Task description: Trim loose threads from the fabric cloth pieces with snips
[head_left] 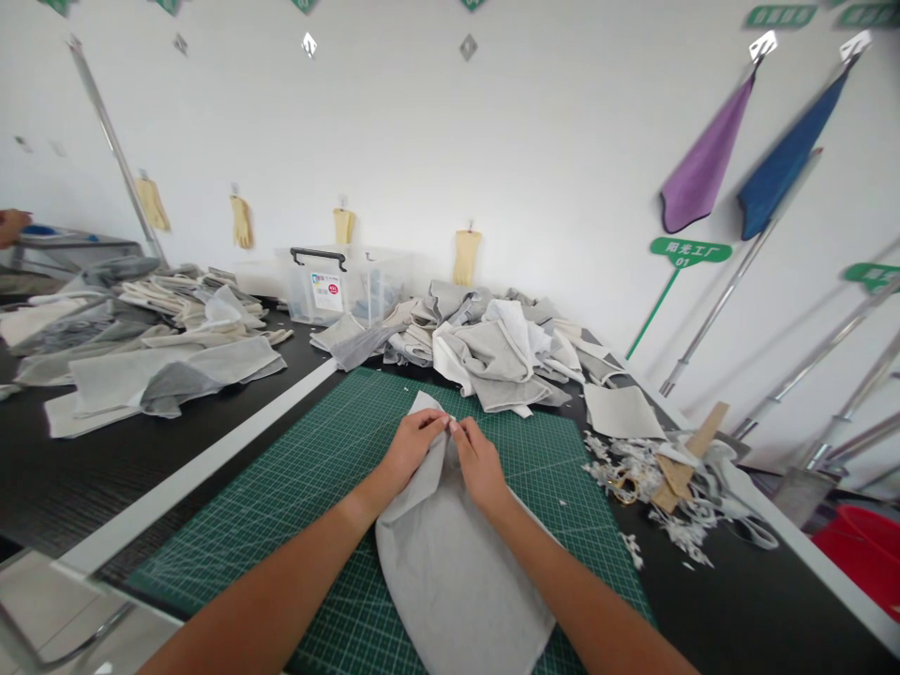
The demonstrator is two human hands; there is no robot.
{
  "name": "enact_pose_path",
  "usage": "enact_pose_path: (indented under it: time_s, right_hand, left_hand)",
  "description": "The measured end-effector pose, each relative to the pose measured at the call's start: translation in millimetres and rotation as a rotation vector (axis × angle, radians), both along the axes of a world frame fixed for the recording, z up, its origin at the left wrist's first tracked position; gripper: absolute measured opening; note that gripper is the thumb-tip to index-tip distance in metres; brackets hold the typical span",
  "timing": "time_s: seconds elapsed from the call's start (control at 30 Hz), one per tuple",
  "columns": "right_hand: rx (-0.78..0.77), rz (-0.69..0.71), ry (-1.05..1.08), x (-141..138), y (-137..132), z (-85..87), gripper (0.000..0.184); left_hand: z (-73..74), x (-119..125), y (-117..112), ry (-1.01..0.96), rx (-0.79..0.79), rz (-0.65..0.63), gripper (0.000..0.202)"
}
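A grey piece of cloth (464, 572) hangs and spreads from my two hands over a green cutting mat (267, 497). My left hand (414, 445) pinches its upper edge, fingers closed. Right beside it, my right hand (479, 459) pinches the same edge, the fingertips of both hands almost meeting. A fold of the cloth stands up between the hands, and its lower part reaches toward the near edge of the view. Whether anything small sits between the fingertips cannot be made out.
Heaped grey and white cloth pieces (492, 347) lie behind the mat, with another pile (169, 319) at left. A clear plastic box (344, 286) stands at the back. Scissors (624, 487), cardboard strips (675, 478) and white scraps lie at right. Another person's hand (12, 227) shows far left.
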State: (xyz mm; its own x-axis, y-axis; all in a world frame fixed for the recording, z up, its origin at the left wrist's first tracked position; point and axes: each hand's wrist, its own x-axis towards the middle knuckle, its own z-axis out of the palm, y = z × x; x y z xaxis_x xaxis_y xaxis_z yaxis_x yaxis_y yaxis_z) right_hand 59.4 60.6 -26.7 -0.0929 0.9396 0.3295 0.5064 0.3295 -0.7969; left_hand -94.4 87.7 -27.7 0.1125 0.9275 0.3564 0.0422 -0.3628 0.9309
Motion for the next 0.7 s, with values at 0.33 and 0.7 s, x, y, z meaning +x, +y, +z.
enact_pose_path:
  time_s: [0.33,0.7]
  right_hand:
    - [0.011,-0.008,-0.064,0.6,-0.6,-2.0,0.035]
    - [0.034,0.003,0.010,1.4,1.1,-4.1,0.037]
  left_hand:
    - [-1.0,1.5,-1.2,0.001,-0.026,-0.008,0.026]
    - [-0.8,3.2,-0.4,0.013,-0.019,-0.018,0.026]
